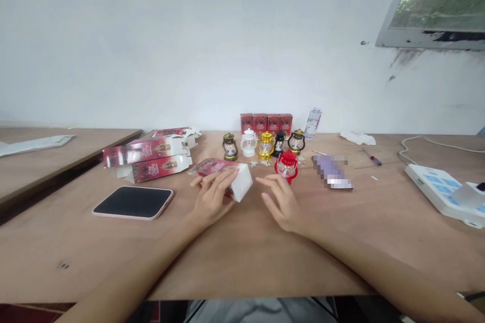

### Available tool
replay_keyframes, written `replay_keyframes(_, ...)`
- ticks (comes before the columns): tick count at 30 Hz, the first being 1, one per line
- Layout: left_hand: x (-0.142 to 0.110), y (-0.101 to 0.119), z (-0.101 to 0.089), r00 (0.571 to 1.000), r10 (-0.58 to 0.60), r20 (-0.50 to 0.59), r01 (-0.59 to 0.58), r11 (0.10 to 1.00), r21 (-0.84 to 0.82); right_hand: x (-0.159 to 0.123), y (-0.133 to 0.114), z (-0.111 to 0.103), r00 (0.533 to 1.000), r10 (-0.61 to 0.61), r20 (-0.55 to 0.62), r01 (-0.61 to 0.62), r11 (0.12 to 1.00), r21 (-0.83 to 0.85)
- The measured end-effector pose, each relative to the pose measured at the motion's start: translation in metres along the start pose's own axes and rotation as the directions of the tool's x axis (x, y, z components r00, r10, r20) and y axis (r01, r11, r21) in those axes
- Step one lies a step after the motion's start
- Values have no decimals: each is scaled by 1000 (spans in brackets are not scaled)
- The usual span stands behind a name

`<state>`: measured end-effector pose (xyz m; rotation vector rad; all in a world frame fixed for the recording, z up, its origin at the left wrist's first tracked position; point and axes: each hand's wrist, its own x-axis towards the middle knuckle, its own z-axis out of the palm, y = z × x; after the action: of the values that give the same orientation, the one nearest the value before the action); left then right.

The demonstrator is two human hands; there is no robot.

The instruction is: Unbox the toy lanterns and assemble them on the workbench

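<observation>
My left hand [212, 197] is closed around a red printed cardboard box [217, 165], tilted so that its white end [241, 182] faces right. My right hand [282, 203] is held just right of that end, apart from it, with fingers spread and nothing in them. Right behind its fingertips stands a small red lantern [286, 164]. Further back is a row of mini lanterns: a bronze one [229, 147], a white one [248, 143], a gold one [265, 146], a black one [279, 144] and a dark one with gold trim [296, 142]. Small metallic bits [265, 163] lie before them.
Flattened red boxes [151, 154] pile up at the left, behind a phone [132, 202]. Several upright red boxes [267, 123] and a bottle [312, 122] stand by the wall. Rightward are a purple packet [332, 171], a screwdriver [373, 158], tissue [358, 138] and a power strip [443, 192].
</observation>
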<state>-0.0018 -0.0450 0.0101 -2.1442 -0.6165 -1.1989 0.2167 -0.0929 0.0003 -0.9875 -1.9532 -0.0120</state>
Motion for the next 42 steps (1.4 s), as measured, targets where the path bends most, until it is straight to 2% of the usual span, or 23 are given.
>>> replay_keyframes(3,0,2,0,997,60,41,-60,998,-6,-4,-12,9,989,79,128,-99,982,161)
replay_keyframes(6,1,3,0,996,73,55,-72,997,-11,-5,-14,14,967,169,189,-227,909,350)
replay_keyframes(9,1,3,-1,996,76,44,-76,997,-7,-4,-12,17,935,259,243,-351,773,528)
replay_keyframes(12,1,3,-1,996,80,31,-81,997,20,-3,-11,18,910,289,298,-415,640,647)
replay_keyframes(17,1,6,4,995,83,62,-89,991,100,-1,-9,16,861,362,356,-491,413,767)
replay_keyframes(20,0,8,5,995,82,58,-89,986,138,0,-10,18,847,321,423,-521,347,780)
replay_keyframes(22,0,9,4,991,124,52,-131,980,150,-1,-11,22,835,341,432,-542,373,753)
replay_keyframes(24,-2,10,3,982,182,47,-187,971,147,-1,-10,25,820,427,381,-551,410,727)
replay_keyframes(28,-5,10,5,959,275,69,-279,958,69,1,1,30,791,558,252,-507,365,781)
replay_keyframes(31,-2,8,7,973,212,86,-216,976,37,4,10,29,792,580,190,-468,378,799)
replay_keyframes(34,4,6,5,982,138,133,-146,988,55,5,14,28,849,506,151,-427,491,759)
replay_keyframes(37,9,3,3,962,190,198,-193,981,-3,2,13,28,901,420,112,-373,615,695)
replay_keyframes(42,8,-2,3,947,248,206,-242,969,-53,-1,10,23,948,317,-13,-276,844,460)
